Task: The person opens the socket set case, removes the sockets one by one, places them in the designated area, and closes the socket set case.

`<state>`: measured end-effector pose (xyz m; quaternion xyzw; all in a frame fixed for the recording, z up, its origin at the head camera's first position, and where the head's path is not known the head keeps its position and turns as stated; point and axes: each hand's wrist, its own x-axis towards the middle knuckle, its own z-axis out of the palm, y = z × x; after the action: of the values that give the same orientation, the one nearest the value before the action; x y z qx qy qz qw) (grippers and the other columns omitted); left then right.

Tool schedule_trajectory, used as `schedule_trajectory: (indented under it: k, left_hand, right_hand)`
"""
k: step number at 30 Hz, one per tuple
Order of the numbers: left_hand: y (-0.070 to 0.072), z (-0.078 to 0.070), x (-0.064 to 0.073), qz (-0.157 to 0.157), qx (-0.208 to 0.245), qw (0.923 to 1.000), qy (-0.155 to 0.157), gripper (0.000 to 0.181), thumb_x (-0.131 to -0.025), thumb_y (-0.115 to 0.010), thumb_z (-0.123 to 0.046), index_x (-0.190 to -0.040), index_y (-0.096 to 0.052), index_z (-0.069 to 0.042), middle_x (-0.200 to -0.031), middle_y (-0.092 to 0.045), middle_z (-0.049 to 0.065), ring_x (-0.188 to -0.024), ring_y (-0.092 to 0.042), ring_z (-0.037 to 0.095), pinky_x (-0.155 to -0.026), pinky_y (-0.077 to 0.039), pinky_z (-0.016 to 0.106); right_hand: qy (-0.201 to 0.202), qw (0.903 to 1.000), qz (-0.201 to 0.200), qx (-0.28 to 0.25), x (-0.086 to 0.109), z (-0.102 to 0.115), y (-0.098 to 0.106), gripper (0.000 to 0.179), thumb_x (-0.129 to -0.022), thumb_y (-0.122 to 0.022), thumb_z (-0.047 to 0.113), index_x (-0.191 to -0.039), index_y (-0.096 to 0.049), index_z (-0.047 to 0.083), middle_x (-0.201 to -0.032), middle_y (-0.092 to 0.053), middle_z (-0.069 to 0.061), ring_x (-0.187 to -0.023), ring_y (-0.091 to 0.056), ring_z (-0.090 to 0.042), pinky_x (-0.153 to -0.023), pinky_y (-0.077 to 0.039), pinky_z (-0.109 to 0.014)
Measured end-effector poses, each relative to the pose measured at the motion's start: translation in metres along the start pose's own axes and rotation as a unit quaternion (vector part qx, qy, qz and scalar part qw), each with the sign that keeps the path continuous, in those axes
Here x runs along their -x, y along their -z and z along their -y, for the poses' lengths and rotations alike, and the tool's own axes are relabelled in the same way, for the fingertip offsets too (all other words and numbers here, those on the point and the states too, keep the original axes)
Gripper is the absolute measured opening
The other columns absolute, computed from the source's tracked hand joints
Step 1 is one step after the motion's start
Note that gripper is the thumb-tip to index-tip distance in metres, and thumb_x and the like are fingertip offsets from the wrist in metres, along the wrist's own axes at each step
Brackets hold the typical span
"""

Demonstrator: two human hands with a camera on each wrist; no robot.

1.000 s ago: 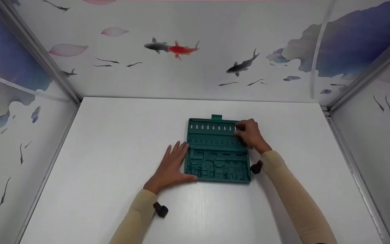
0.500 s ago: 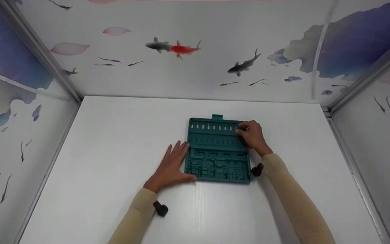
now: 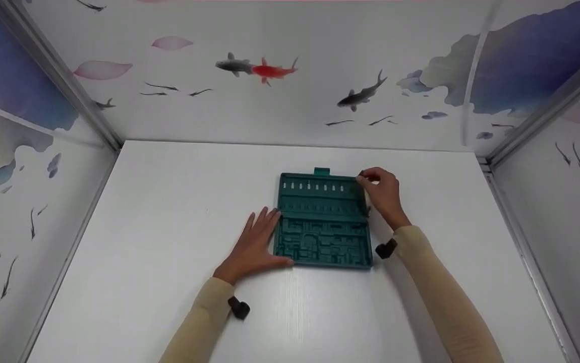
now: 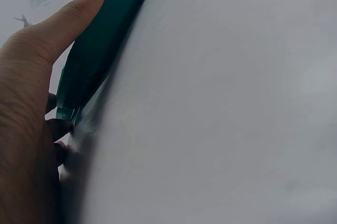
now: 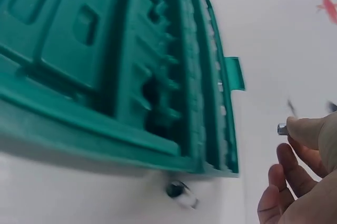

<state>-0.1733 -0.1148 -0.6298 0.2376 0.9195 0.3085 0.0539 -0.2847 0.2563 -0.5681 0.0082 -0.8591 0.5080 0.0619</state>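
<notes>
A green plastic tool case [image 3: 323, 243] lies opened flat on the white table, with moulded recesses in its near half. Along its far half runs a row of small silver-white pieces [image 3: 316, 187]. My left hand [image 3: 250, 245] rests at the case's left side, fingers straight along the edge and thumb [image 4: 79, 16] over the near corner. Just off the far right corner, my right hand [image 3: 383, 194] pinches a small silver metal piece [image 5: 283, 129] between thumb and forefinger; the other fingers are loosely bent.
A blurred black-and-silver cylindrical piece [image 5: 180, 193] lies on the table against the case's right side. The green latch tab [image 3: 322, 171] sticks out from the far edge. White walls [image 3: 290, 111] with painted fish enclose the table.
My right hand has moved from the right end of the row up and to the right, past the case's edge, taking a small metal piece out. The left hand stays in place.
</notes>
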Motion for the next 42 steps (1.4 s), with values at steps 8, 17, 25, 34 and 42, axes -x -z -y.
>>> schedule_trajectory:
  k: [8, 17, 25, 34, 42]
  left_hand:
    - [-0.003, 0.003, 0.001, 0.000, 0.005, 1.0000, 0.002, 0.134, -0.082, -0.075, -0.087, -0.178, -0.018, -0.014, -0.184, -0.017, 0.006, -0.172, -0.005, 0.028, -0.138, 0.005, 0.048]
    - [-0.001, 0.002, 0.002, 0.001, -0.005, 1.0000, -0.002, 0.130, -0.083, -0.073, -0.085, -0.178, -0.018, -0.015, -0.184, -0.017, 0.006, -0.172, -0.004, 0.027, -0.138, 0.006, 0.047]
    - [-0.001, 0.002, 0.002, 0.000, -0.005, 1.0000, -0.007, 0.128, -0.084, -0.075, -0.083, -0.178, -0.019, -0.016, -0.184, -0.017, 0.008, -0.172, -0.004, 0.029, -0.138, 0.004, 0.050]
    - [-0.002, 0.001, 0.003, 0.000, -0.005, 1.0000, -0.007, 0.128, -0.085, -0.073, -0.085, -0.178, -0.018, -0.018, -0.184, -0.016, 0.006, -0.172, -0.004, 0.028, -0.138, 0.005, 0.050]
    - [0.001, 0.001, 0.002, 0.004, -0.008, 0.9999, -0.009, 0.128, -0.085, -0.072, -0.085, -0.178, -0.020, -0.014, -0.184, -0.018, 0.009, -0.172, -0.006, 0.031, -0.138, 0.003, 0.052]
  right_hand:
    - [-0.029, 0.9995, -0.005, 0.014, 0.022, -0.013, 0.020, 0.024, -0.108, -0.074, 0.019, -0.121, -0.076, 0.000, -0.124, -0.075, -0.017, -0.111, -0.065, -0.027, -0.094, -0.053, -0.033]
    - [-0.079, 0.9954, 0.006, 0.054, 0.053, -0.037, 0.030, 0.027, -0.107, -0.074, 0.021, -0.123, -0.077, -0.001, -0.121, -0.076, -0.019, -0.103, -0.066, -0.026, -0.079, -0.055, -0.020]
    - [-0.071, 0.9933, 0.016, 0.089, 0.064, -0.041, 0.018, 0.024, -0.106, -0.073, 0.017, -0.121, -0.077, -0.002, -0.116, -0.076, -0.019, -0.101, -0.064, -0.029, -0.082, -0.054, -0.025]
    - [-0.064, 0.9872, 0.002, 0.146, 0.066, -0.035, 0.014, 0.022, -0.104, -0.070, 0.014, -0.112, -0.077, -0.005, -0.104, -0.075, -0.020, -0.091, -0.064, -0.031, -0.077, -0.053, -0.035]
    - [-0.019, 0.9894, -0.007, 0.144, 0.067, -0.042, 0.012, 0.020, -0.104, -0.070, 0.011, -0.114, -0.078, -0.004, -0.105, -0.075, -0.019, -0.092, -0.064, -0.030, -0.081, -0.054, -0.039]
